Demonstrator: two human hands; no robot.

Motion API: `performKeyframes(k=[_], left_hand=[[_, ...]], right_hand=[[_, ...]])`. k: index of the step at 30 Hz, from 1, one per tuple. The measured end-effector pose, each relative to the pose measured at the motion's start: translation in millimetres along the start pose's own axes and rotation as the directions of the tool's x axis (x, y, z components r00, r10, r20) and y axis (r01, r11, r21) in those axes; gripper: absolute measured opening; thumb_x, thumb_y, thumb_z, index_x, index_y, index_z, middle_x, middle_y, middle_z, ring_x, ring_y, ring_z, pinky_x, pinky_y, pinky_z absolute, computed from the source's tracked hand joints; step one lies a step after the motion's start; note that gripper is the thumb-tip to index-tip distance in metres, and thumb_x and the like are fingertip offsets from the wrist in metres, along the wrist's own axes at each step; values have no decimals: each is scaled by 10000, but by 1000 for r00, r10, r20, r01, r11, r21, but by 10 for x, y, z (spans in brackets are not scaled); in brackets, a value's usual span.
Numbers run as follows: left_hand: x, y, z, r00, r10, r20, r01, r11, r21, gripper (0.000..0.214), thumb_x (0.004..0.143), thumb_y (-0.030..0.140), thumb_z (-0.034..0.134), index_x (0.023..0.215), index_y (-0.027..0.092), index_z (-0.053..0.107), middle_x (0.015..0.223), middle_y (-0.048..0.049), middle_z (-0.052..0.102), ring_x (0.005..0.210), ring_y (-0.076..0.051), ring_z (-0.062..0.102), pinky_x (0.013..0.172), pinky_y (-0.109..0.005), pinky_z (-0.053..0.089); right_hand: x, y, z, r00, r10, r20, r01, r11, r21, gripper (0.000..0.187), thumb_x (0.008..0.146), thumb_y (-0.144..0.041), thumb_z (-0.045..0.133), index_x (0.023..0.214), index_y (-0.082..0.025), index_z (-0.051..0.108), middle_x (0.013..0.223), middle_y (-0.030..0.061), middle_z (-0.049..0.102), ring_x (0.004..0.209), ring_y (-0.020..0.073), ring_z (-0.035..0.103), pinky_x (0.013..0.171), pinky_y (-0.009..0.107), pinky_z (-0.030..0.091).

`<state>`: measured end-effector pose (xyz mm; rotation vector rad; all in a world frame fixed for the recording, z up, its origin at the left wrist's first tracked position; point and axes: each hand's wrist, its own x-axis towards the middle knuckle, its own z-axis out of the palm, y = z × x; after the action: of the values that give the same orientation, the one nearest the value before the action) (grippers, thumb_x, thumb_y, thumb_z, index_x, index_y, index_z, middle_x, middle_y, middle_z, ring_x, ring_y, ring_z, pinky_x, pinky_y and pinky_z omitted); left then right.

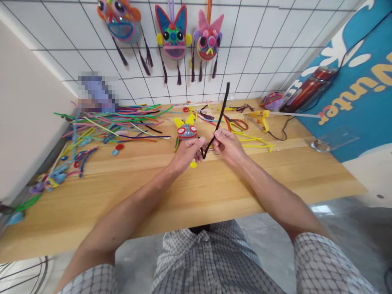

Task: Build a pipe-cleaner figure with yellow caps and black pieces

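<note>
Seen from a head camera looking down, a person is holding a black pipe cleaner (221, 112) over the middle of a wooden table (214, 192). The left hand (188, 152) and right hand (228, 143) are close together, both pinching the bottom of the stem where it is bending into a small loop, while the long free end is rising toward twelve o'clock. To bend it well, it seems wise to keep the pinch tight right at the fold and turn the wire slowly, so the loop is closing evenly and the fuzz is not stripping. Just behind the left hand, at about eleven o'clock, a small mask (186, 130) with yellow ears is lying on the wood. A loose pile of pipe cleaners (116, 122) is spreading at ten o'clock. Red-handled scissors (237, 123) and a yellow glue gun (260, 117) are lying at one o'clock. Three finished masks (173, 34) are hanging on a white wire grid (260, 45) at twelve o'clock, and a blue banner (361, 94) is leaning at two o'clock.
</note>
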<state>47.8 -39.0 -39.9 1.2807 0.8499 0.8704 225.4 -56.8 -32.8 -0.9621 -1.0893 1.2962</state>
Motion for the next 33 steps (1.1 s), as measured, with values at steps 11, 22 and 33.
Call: performKeyframes(k=[11,22,33], left_hand=[[98,184,-155,926,39,-374,-155,945,-287,503,951,687,623,867,193,652,699,-1,706,536,-104,663,492,-199,478],[127,164,-173,980,49,-194,-91,972,-217,345,896,507,748,850,165,744,775,-23,664,613,-85,548,508,-205,396],[121,216,-202,975,5,-220,-58,971,-233,457,802,554,855,737,152,646,514,66,501,371,-31,384,364,-178,238]], right_hand=[[15,20,-12,998,54,16,-55,993,108,529,711,-667,884,761,-212,617,583,-45,652,471,91,564,476,211,459],[16,22,-27,989,126,81,-137,981,140,518,602,-595,977,740,-184,693,655,1,759,528,107,681,528,196,535],[33,44,-97,964,182,196,-179,983,-35,548,615,-636,955,742,-166,703,655,25,763,543,132,710,564,225,560]])
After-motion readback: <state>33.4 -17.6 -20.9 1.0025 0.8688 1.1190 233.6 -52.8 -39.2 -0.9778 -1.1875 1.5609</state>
